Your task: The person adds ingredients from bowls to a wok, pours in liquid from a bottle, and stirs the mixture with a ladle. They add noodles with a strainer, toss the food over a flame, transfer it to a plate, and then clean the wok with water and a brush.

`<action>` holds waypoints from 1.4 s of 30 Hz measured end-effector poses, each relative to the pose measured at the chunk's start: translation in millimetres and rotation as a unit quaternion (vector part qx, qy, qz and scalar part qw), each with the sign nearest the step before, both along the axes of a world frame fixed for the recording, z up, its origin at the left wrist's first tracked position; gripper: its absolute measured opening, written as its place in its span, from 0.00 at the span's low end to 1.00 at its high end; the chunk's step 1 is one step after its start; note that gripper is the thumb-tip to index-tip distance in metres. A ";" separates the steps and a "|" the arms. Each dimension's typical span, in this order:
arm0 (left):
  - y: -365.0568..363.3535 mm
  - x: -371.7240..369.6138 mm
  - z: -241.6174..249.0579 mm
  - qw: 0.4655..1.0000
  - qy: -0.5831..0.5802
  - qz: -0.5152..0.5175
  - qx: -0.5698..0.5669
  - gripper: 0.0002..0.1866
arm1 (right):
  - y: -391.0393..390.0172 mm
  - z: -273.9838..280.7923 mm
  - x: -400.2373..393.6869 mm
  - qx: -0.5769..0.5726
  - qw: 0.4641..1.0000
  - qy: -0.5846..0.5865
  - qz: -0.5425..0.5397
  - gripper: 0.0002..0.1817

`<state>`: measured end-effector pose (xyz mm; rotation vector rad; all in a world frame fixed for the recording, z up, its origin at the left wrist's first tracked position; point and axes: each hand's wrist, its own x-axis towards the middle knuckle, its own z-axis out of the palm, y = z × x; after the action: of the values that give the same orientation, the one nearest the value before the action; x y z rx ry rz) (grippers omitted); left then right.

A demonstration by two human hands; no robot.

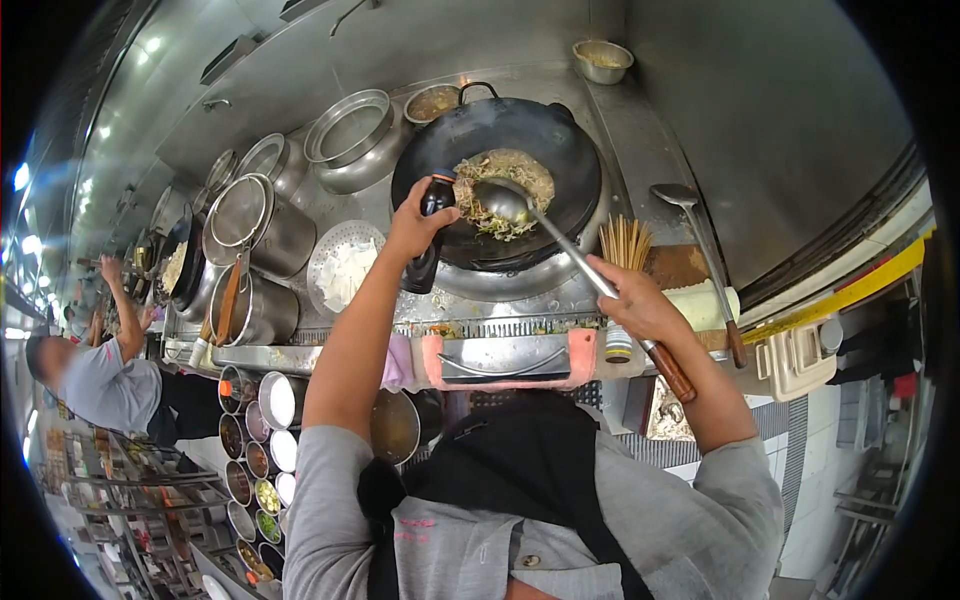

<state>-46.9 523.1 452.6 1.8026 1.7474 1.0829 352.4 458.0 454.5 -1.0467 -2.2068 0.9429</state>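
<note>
My left hand (418,222) is wrapped round a dark bottle (421,268) with an orange-red rim, held at the left side of a large black wok (575,170). My right hand (635,300) grips the long handle of a metal ladle (508,200). The ladle's bowl rests in or just over the food (520,168) in the wok, a mix of pale and green shreds in a light broth. Whether anything is pouring from the bottle cannot be made out.
Left of the wok stand a colander of white pieces (348,265), steel pots (262,305) and a strainer (240,210). Rightward are bamboo sticks (625,243) and a spatula (690,215). Ingredient tins (268,495) line the lower left. Another person (110,385) works at far left.
</note>
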 end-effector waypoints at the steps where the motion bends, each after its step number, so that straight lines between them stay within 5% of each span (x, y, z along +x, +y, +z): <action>1: -9.4 6.6 8.5 0.998 -0.062 0.018 0.008 0.45 | 5.3 -4.3 -2.2 0.062 0.997 -0.015 0.040 0.36; 4: -32.5 6.3 21.5 0.989 -0.124 0.061 0.050 0.43 | 23.7 9.9 -34.0 -0.018 0.988 -0.154 0.027 0.36; 9: -84.3 -0.1 51.0 0.958 -0.248 0.091 0.114 0.41 | 66.7 -26.9 -70.9 0.082 0.989 -0.091 -0.079 0.33; 13: -134.0 -20.8 78.7 0.953 -0.187 0.151 0.186 0.39 | 62.0 28.7 -73.4 -0.194 0.972 -0.106 -0.076 0.35; 16: -180.7 -41.1 89.7 0.930 -0.229 0.167 0.233 0.38 | 80.9 -17.4 -69.1 0.111 0.985 -0.074 -0.113 0.33; 19: -248.4 -60.5 102.8 0.924 -0.214 0.226 0.223 0.36 | 87.0 -27.9 -73.9 0.112 0.958 -0.225 -0.142 0.38; 22: -338.8 -84.9 112.3 0.909 -0.168 0.316 0.215 0.32 | 74.7 -31.6 -77.4 0.110 0.971 -0.195 -0.087 0.36; 24: -400.9 -102.8 106.9 0.888 -0.166 0.355 0.241 0.33 | 56.3 -17.5 -92.8 0.126 0.945 -0.289 -0.089 0.36; 25: -434.6 -105.8 109.1 0.880 -0.148 0.377 0.247 0.35 | 82.4 -53.0 -80.3 0.194 0.936 -0.288 -0.056 0.35; 27: -502.1 -113.7 99.1 0.850 -0.143 0.433 0.262 0.37 | 117.3 -91.6 -69.6 0.207 0.937 -0.279 -0.040 0.35; 32: -654.6 -124.1 85.9 0.759 0.003 0.609 0.230 0.39 | 84.2 -59.0 -109.9 0.133 0.914 -0.361 -0.131 0.34; 38: -795.1 -187.7 25.4 0.630 0.167 0.738 0.174 0.40 | 77.1 -60.9 -121.0 0.126 0.914 -0.351 -0.160 0.32; 42: -843.5 -231.3 -24.7 0.601 0.175 0.762 0.166 0.40 | 98.7 -88.2 -102.4 0.182 0.907 -0.344 -0.158 0.32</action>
<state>-278.2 -320.4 427.9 0.0526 3.5952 1.6203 250.0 556.6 366.3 -1.6503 -2.4832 -0.0198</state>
